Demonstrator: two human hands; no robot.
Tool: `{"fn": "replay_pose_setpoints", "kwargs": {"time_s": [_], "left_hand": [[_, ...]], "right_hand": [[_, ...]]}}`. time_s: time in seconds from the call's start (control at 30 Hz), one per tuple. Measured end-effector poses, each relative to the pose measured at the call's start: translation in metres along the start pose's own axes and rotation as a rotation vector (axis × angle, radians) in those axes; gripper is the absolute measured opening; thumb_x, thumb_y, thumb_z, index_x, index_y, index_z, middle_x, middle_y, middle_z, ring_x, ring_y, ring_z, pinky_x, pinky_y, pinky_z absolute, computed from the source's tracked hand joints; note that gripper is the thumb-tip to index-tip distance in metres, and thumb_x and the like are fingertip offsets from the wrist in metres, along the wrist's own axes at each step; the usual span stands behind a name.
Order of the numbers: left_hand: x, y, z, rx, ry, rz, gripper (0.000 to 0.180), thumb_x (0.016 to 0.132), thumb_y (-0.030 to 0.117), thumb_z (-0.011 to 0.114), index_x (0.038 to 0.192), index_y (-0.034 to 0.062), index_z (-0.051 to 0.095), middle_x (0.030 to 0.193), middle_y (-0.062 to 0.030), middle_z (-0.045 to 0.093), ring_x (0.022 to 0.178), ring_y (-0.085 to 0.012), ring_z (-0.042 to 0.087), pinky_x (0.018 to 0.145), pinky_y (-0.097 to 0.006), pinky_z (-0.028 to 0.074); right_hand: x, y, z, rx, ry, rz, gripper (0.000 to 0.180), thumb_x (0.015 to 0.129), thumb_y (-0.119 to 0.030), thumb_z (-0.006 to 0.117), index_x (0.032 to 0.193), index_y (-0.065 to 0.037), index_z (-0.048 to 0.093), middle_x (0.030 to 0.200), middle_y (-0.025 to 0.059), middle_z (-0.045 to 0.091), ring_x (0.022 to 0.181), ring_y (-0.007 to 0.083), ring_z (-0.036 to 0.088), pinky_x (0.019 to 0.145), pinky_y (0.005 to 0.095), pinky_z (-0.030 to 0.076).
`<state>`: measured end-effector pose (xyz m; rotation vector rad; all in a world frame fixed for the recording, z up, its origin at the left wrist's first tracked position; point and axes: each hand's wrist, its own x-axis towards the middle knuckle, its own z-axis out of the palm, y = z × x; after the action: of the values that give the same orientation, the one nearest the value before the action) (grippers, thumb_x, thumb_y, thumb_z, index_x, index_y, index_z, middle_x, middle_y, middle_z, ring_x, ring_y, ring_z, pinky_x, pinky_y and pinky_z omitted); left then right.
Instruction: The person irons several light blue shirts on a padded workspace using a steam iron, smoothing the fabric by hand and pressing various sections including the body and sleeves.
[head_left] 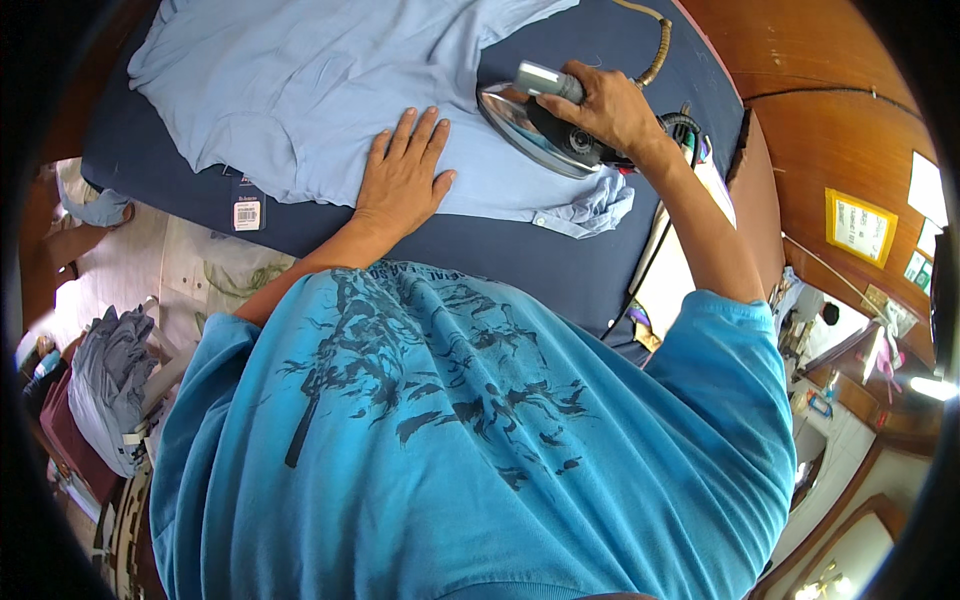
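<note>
A light blue shirt (300,100) lies spread over a dark blue padded ironing surface (590,270). My left hand (403,172) rests flat on the shirt's sleeve, fingers stretched out. My right hand (610,112) is closed around the handle of a steam iron (540,130). The iron stands on the sleeve near its cuff (590,205), and part of its body is hidden behind my hand and wrist. The cuff is crumpled and has small buttons. A tag with a barcode label (248,208) hangs from the shirt's lower left edge.
A black cord and a tan braided hose (657,55) run from the iron's side. Wooden panelling (790,60) stands at the right, with a yellow-framed notice (860,227). Grey garments (112,385) are piled at the left. Part of another person (65,245) shows at the far left.
</note>
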<state>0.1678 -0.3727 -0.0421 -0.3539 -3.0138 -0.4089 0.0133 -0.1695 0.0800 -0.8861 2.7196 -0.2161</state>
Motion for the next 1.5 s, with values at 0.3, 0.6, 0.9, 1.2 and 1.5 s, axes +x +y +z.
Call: {"fn": "replay_pose_setpoints", "kwargs": {"time_s": [0.3, 0.6, 0.9, 1.2, 1.5], "left_hand": [[0.001, 0.000, -0.002, -0.072, 0.026, -0.056, 0.052, 0.088, 0.034, 0.049, 0.134, 0.0120, 0.040, 0.143, -0.0086, 0.031, 0.132, -0.0255, 0.027, 0.101, -0.048, 0.023], [0.114, -0.056, 0.018, 0.115, 0.106, -0.011, 0.028, 0.090, 0.024, 0.048, 0.117, 0.0174, 0.052, 0.134, -0.0051, 0.043, 0.127, -0.0222, 0.035, 0.096, -0.051, 0.026], [0.121, -0.059, 0.019, 0.061, 0.286, 0.066, 0.027, 0.090, 0.022, 0.049, 0.117, 0.0194, 0.053, 0.130, 0.0008, 0.047, 0.126, -0.0183, 0.038, 0.099, -0.050, 0.024], [0.160, -0.032, -0.034, 0.133, -0.497, 0.275, 0.035, 0.078, 0.033, 0.064, 0.108, 0.0159, 0.060, 0.106, -0.0010, 0.061, 0.110, -0.0204, 0.050, 0.100, -0.053, 0.023], [0.162, -0.063, -0.025, 0.001, -0.344, 0.197, 0.034, 0.074, 0.026, 0.069, 0.106, 0.0192, 0.060, 0.111, 0.0011, 0.058, 0.114, -0.0194, 0.047, 0.100, -0.056, 0.023]], "right_hand": [[0.007, 0.063, -0.024, 0.143, 0.141, 0.116, 0.057, 0.079, -0.043, 0.061, 0.108, 0.007, 0.056, 0.079, 0.0220, 0.064, 0.076, 0.0288, 0.065, 0.070, 0.0348, 0.051], [-0.028, -0.013, 0.000, 0.019, -0.075, -0.125, 0.050, 0.076, -0.052, 0.061, 0.093, -0.005, 0.062, 0.066, 0.0183, 0.063, 0.064, 0.0346, 0.064, 0.060, 0.0414, 0.051], [-0.005, -0.004, -0.006, 0.063, 0.117, 0.224, 0.054, 0.080, -0.051, 0.058, 0.094, 0.001, 0.061, 0.074, 0.0229, 0.063, 0.073, 0.0382, 0.063, 0.065, 0.0417, 0.049], [-0.053, -0.024, 0.009, 0.053, -0.175, -0.271, 0.046, 0.074, -0.048, 0.063, 0.099, -0.009, 0.063, 0.072, 0.0154, 0.064, 0.066, 0.0338, 0.063, 0.063, 0.0419, 0.051], [-0.012, -0.010, 0.003, 0.123, 0.119, 0.240, 0.051, 0.078, -0.052, 0.059, 0.087, -0.002, 0.063, 0.068, 0.0195, 0.063, 0.068, 0.0348, 0.064, 0.064, 0.0409, 0.050]]}}
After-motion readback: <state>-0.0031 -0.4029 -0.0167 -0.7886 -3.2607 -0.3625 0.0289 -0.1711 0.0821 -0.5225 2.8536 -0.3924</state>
